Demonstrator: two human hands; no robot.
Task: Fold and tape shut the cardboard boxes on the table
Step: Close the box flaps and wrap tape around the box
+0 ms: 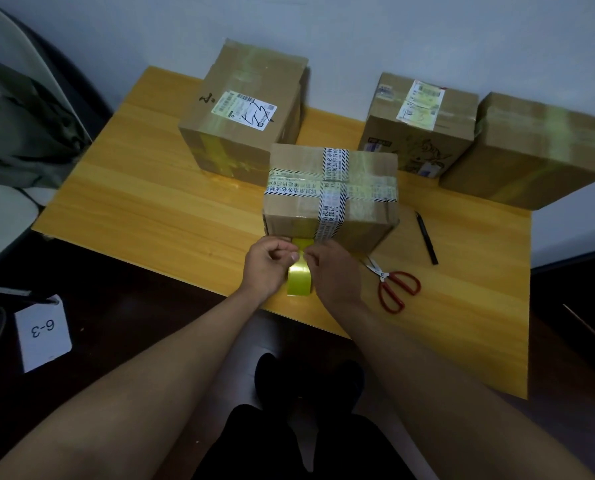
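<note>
Nearest the viewer, both hands met at the near edge of the tabletop (157, 216), working a roll of yellow tape (300, 279) that stood on edge between them. The left hand (266, 263) had its fingers curled in and its thumb pinching the tape where it left the roll, while the right hand (334, 271) pinched the same spot from the other side (probably to free the tape for pulling). The loose end of the strip (303, 242) was already stuck to the near face of the closest box (330, 192), so the roll sat right under that face, ready to be drawn up over the top.

That box lay flat, flaps shut, crossed by printed tape, and looked to be getting one more yellow band.

Just right of the hands lay red-handled scissors (394, 287), and beyond them a black pen (427, 238), both within reach for cutting.

Farther back stood three more boxes, all bearing tape: one at far left (240, 116), one at far right-centre (417, 123), and one at the far right edge (535, 150).
</note>
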